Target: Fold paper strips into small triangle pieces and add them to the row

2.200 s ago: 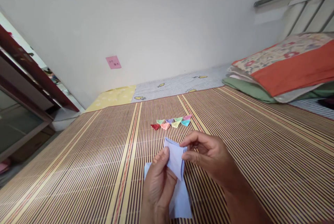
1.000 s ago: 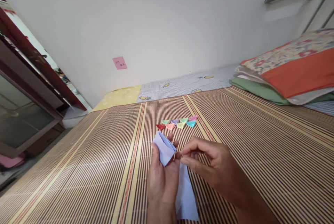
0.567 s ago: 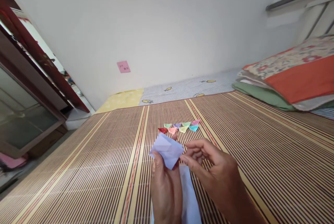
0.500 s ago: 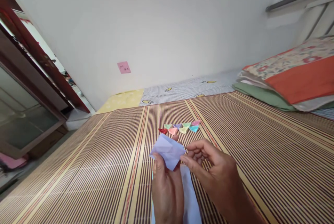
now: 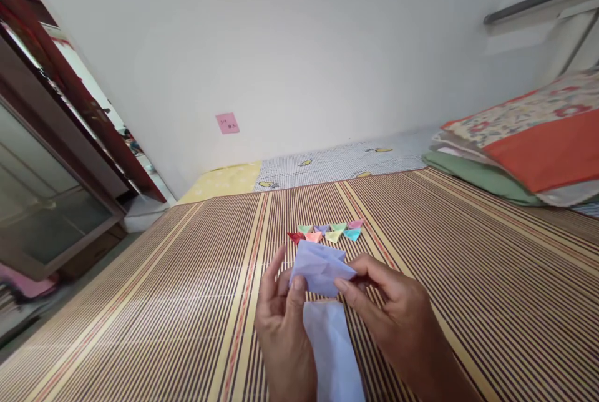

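A creased, folded piece of lilac paper point(image 5: 321, 266) is held up between both hands, above the striped mat. My left hand point(image 5: 285, 321) grips its left edge, thumb in front and fingers mostly behind; the index finger sticks up. At the right corner, the thumb and index finger of my right hand point(image 5: 395, 305) pinch the paper. Beneath the hands lies a pale blue sheet point(image 5: 331, 352), partly covered by my left hand. Just beyond the held paper, several small folded paper triangles point(image 5: 334, 236) in different colours lie in two rows.
The striped bamboo mat point(image 5: 187, 289) spreads over the bed. Folded bedding point(image 5: 519, 158) is stacked at the right. A pink note point(image 5: 227, 123) sticks to the white wall point(image 5: 327, 46). At the left are a glass-fronted cabinet point(image 5: 47, 202) and a doorway.
The lilac paper has turned from a diamond to a wider, flatter shape. My right hand has closed onto its right corner, and my left hand has shifted its hold on the left edge.
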